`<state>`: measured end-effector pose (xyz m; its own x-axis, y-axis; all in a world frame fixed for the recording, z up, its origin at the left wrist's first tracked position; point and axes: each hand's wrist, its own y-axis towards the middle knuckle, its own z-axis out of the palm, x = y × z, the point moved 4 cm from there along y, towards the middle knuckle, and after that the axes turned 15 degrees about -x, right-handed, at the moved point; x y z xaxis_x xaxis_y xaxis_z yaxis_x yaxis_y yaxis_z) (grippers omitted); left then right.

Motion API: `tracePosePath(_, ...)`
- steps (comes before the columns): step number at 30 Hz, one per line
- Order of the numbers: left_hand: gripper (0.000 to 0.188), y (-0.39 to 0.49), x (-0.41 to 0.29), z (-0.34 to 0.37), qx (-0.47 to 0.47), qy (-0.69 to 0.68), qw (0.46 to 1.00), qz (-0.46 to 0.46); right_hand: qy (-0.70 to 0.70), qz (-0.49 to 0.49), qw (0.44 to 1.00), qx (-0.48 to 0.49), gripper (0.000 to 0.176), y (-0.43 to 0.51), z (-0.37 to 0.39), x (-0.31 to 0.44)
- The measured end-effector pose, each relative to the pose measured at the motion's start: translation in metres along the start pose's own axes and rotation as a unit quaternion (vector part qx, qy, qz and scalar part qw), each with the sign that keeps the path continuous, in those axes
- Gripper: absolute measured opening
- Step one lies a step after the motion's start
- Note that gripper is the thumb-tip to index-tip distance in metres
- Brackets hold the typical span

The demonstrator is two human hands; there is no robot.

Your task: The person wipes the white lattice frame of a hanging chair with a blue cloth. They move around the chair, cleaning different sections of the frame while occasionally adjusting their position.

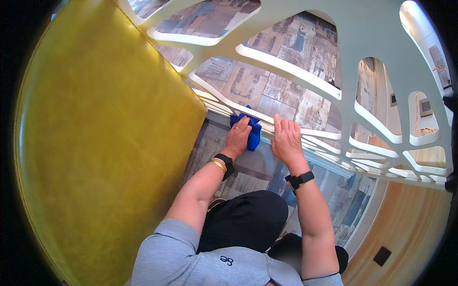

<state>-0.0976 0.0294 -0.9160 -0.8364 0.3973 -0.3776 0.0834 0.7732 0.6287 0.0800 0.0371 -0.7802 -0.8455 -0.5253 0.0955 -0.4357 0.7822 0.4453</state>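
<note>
Low on a white openwork partition (214, 46), a blue cloth (254, 137) is bunched against a slat. My left hand (239, 136) presses on this cloth, its fingers bent over it; part of the cloth hangs down below the hand. To the right, my right hand (287, 138) rests on a white slat of the partition, fingertips over its upper edge, with no cloth in it. How firmly the right fingers grip the slat is hard to see. Both wrists carry black bands.
A yellow-green upholstered seat or panel (107, 143) rises close on my left. Patchwork-patterned floor (243, 178) lies beneath me and beyond the partition. On the right is a wood-grain wall panel (404, 221) with a dark plate (382, 256). A wall socket (425, 107) and twisted wire (416, 114) show through an opening.
</note>
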Motion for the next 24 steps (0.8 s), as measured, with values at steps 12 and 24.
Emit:
tracePosePath(12,0.015,-0.011,-0.083,0.045,0.018,-0.145,0.969,-0.199,0.033,0.021,0.999,0.006,0.071,0.004,-0.003,0.002)
tracePosePath(24,0.021,-0.040,0.025,0.015,-0.120,0.061,0.934,-0.332,0.018,0.029,0.999,0.042,0.073,0.004,0.000,0.005)
